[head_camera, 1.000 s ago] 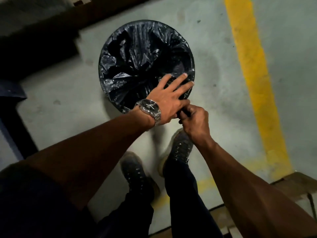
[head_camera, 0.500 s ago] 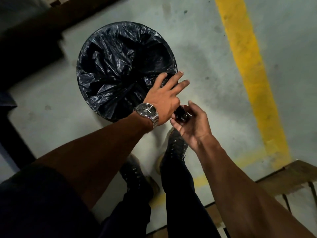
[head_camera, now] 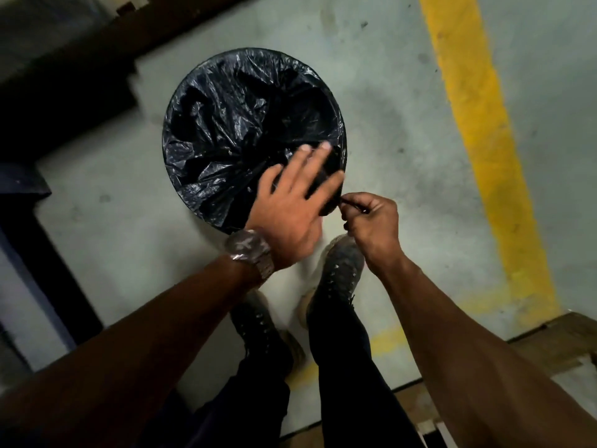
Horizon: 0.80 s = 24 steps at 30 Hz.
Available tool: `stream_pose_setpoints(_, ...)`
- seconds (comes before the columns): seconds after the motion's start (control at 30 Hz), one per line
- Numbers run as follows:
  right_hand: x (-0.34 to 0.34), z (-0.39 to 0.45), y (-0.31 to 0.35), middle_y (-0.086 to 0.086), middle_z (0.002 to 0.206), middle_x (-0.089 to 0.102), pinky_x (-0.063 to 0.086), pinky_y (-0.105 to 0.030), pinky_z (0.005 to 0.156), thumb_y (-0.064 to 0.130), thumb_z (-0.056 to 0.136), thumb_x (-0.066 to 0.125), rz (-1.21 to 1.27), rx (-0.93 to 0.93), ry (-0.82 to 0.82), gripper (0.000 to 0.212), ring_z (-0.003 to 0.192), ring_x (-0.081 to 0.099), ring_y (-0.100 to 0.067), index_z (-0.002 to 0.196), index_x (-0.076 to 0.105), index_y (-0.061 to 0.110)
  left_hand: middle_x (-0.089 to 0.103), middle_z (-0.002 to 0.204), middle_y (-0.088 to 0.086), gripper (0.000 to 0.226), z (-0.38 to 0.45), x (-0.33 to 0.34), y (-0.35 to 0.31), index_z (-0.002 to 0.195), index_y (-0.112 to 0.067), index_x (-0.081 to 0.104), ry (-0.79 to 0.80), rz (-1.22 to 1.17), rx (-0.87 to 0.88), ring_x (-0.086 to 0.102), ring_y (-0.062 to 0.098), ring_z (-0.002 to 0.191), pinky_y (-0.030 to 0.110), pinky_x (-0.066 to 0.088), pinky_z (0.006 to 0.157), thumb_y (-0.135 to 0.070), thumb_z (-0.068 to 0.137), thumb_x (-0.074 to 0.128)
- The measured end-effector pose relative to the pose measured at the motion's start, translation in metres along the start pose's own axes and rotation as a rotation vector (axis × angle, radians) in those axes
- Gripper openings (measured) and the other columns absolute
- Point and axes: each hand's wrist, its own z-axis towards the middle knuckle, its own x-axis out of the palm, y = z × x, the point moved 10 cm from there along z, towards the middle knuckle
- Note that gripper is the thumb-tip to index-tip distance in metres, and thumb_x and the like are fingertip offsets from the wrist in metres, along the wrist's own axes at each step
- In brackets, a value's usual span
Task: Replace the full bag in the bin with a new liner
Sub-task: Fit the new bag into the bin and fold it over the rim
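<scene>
Head view: you look straight down on a round bin (head_camera: 341,130) standing on a pale concrete floor (head_camera: 387,92), with your two forearms reaching in from the bottom edge.
Writing: none can be read — the wristwatch (head_camera: 247,247) face is blurred, and nothing on the bin or the plastic shows a label or brand.
Bin: it sits just ahead of your shoes (head_camera: 339,270), its rim wrapped all the way round in a black liner (head_camera: 232,124).
Liner: the crinkled glossy plastic sags into the bin's mouth, folded and creased toward the middle; whether anything lies beneath it cannot be told.
Left hand: your left hand (head_camera: 290,208) is spread wide, fingers (head_camera: 318,156) fanned apart and palm down, laid over the near right part of the rim; it looks to be resting on the plastic there, though motion blur hides the exact contact.
Right hand: your right hand (head_camera: 371,221) is curled, thumb and forefinger pinched together on a small dark twist of the liner just outside the rim — right beside the left hand's little finger.
Hands together: they nearly touch at the bin's near right edge.
Surroundings: a yellow floor stripe (head_camera: 478,140) runs well to the right of the bin, and a wooden pallet (head_camera: 555,344) corner shows at lower right.
</scene>
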Motion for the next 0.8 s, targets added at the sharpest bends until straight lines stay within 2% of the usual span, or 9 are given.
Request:
stream_pose_setpoints(0.1,0.004,0.005,0.004,0.010,0.081,0.073,0.056,-0.038,0.072,0.012,0.076,0.057,-0.076,-0.059,-0.037,0.025,0.068,0.061,-0.008,0.084,0.076,0.026,0.022,0.156,0.014,0.076,-0.036,-0.021,0.070,0.143,-0.019,0.036,-0.102,-0.114,-0.369,0.024,0.031,0.143,0.049,0.031,0.104,-0.035,0.073,0.059)
stream_pose_setpoints(0.23,-0.003,0.011,0.006,0.010,0.068,0.066,0.052,-0.033,0.064,0.004,0.073,0.052,0.035,-0.011,-0.158,0.034,0.059,0.056,-0.010,0.074,0.075,0.028,0.017,0.156,0.014,0.078,-0.096,-0.017,0.156,0.147,-0.011,0.023,-0.203,-0.314,-0.976,0.022,0.029,0.142,0.049,0.026,0.108,-0.032,0.081,0.058)
stream_pose_setpoints(0.33,0.016,0.000,-0.001,-0.003,0.064,0.059,0.049,-0.025,0.049,-0.010,0.082,0.050,0.246,0.144,-0.199,0.028,0.045,0.049,-0.009,0.091,0.072,0.006,0.023,0.152,0.018,0.084,-0.139,0.025,0.198,0.147,-0.010,0.018,-0.231,-0.735,-1.265,0.029,0.030,0.138,0.044,0.026,0.115,-0.034,0.079,0.060)
stream_pose_setpoints(0.4,0.021,-0.003,-0.005,-0.005,0.060,0.057,0.050,-0.026,0.048,-0.016,0.083,0.046,0.388,0.257,-0.201,0.030,0.045,0.048,-0.011,0.082,0.067,0.005,0.043,0.141,0.015,0.068,-0.140,0.056,0.193,0.141,-0.019,0.028,-0.165,-1.080,-1.376,0.047,0.031,0.125,0.047,0.041,0.103,-0.035,0.083,0.059)
stream_pose_setpoints(0.47,0.023,-0.002,-0.007,-0.001,0.056,0.060,0.053,-0.030,0.056,-0.019,0.082,0.044,0.491,0.323,-0.209,0.038,0.051,0.053,-0.014,0.069,0.063,0.011,0.061,0.114,0.010,0.035,-0.129,0.063,0.180,0.123,-0.023,0.048,-0.075,-1.166,-1.343,0.060,0.028,0.102,0.041,0.050,0.081,-0.029,0.090,0.057)
stream_pose_setpoints(0.57,0.020,0.003,-0.001,0.007,0.049,0.057,0.047,-0.023,0.053,-0.019,0.080,0.046,0.422,0.319,-0.220,0.043,0.048,0.048,-0.008,0.062,0.061,0.017,0.059,0.079,0.001,0.013,-0.114,0.056,0.171,0.105,-0.022,0.053,-0.127,-1.184,-1.253,0.060,0.017,0.075,0.032,0.048,0.065,-0.017,0.093,0.055)
stream_pose_setpoints(0.67,0.021,0.009,0.005,0.008,0.047,0.056,0.040,-0.019,0.049,-0.020,0.078,0.040,0.347,0.302,-0.192,0.045,0.044,0.046,-0.007,0.061,0.061,0.017,0.057,0.073,0.001,0.015,-0.116,0.055,0.173,0.104,-0.023,0.055,-0.150,-1.188,-1.221,0.058,0.012,0.069,0.030,0.048,0.062,-0.014,0.092,0.056)
stream_pose_setpoints(0.73,0.024,0.011,-0.002,-0.004,0.062,0.062,0.044,-0.027,0.055,-0.021,0.080,0.040,0.386,0.358,-0.141,0.042,0.056,0.052,-0.016,0.068,0.063,0.013,0.057,0.074,0.006,0.010,-0.116,0.055,0.178,0.094,-0.026,0.058,-0.142,-1.148,-1.186,0.059,0.018,0.072,0.032,0.049,0.065,-0.017,0.089,0.059)
stream_pose_setpoints(0.8,0.032,0.010,-0.007,-0.011,0.077,0.066,0.050,-0.027,0.057,-0.020,0.084,0.042,0.472,0.427,-0.027,0.037,0.065,0.059,-0.021,0.078,0.066,0.008,0.054,0.076,0.013,0.005,-0.118,0.056,0.183,0.082,-0.028,0.060,-0.136,-1.101,-1.167,0.056,0.023,0.075,0.034,0.047,0.068,-0.024,0.083,0.062)
